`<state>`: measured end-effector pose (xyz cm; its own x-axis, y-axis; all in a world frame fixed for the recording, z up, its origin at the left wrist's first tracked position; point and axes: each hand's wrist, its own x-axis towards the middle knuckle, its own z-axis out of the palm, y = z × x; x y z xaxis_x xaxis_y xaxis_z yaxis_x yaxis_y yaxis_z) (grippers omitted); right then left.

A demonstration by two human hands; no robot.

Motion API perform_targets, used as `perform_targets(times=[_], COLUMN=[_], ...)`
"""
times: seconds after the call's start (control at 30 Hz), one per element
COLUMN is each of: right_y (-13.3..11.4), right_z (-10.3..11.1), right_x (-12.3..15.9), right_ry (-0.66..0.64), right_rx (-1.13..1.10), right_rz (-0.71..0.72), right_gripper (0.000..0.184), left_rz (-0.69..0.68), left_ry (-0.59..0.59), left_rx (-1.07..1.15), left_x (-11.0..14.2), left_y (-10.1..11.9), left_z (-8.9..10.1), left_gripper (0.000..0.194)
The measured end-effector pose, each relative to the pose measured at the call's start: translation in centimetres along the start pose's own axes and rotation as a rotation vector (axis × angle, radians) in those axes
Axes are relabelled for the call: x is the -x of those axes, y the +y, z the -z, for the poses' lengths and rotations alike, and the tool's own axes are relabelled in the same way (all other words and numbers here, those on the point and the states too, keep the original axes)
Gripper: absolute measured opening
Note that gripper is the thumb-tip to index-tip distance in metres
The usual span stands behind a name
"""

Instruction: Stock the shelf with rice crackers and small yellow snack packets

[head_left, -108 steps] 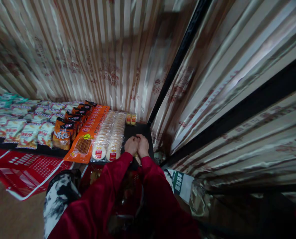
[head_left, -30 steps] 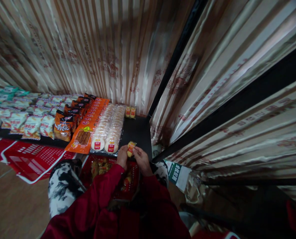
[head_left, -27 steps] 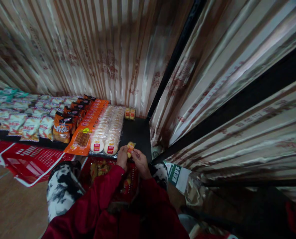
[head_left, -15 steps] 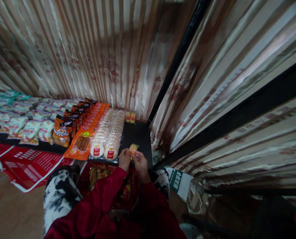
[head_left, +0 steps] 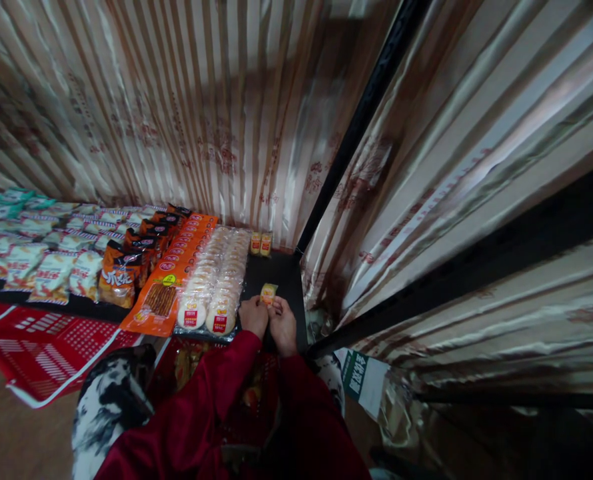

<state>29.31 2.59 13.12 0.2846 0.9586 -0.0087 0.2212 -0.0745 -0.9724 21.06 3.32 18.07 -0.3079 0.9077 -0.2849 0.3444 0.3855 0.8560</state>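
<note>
My left hand [head_left: 254, 315] and my right hand [head_left: 283, 324] hold one small yellow-and-orange snack packet [head_left: 268, 293] between them, just above the bare dark shelf [head_left: 281, 277]. Both wrists come out of red sleeves. Two like packets [head_left: 260, 243] stand at the back of the shelf against the striped curtain. Right beside my left hand lie rows of round rice crackers in clear wrap [head_left: 215, 280].
Left of the crackers are long orange packets [head_left: 172, 273], orange bags [head_left: 121, 273] and white bags [head_left: 51, 273]. A red basket [head_left: 216, 373] holding snacks sits under my arms; another red basket [head_left: 46, 350] lies at left. A black post [head_left: 356, 133] stands behind the shelf.
3.6 s ago both hands lay fisted on the shelf. Then they were nearer me over the red basket with the small packet; now they have carried it forward over the shelf.
</note>
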Motion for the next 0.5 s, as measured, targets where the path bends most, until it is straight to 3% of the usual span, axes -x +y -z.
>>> perform_targets(times=[0.3, 0.5], right_y=[0.4, 1.4], right_z=[-0.2, -0.4], right_x=[-1.7, -3.1], right_ry=[0.078, 0.123], right_rx=[0.077, 0.127], right_rz=[0.038, 0.054], right_gripper=[0.037, 0.043], left_rz=[-0.004, 0.059], left_ry=[-0.032, -0.051], left_rx=[-0.039, 0.063], left_x=[-1.1, -1.9], left_y=[1.1, 1.6], left_z=[-1.4, -2.3], left_gripper=[0.027, 0.04])
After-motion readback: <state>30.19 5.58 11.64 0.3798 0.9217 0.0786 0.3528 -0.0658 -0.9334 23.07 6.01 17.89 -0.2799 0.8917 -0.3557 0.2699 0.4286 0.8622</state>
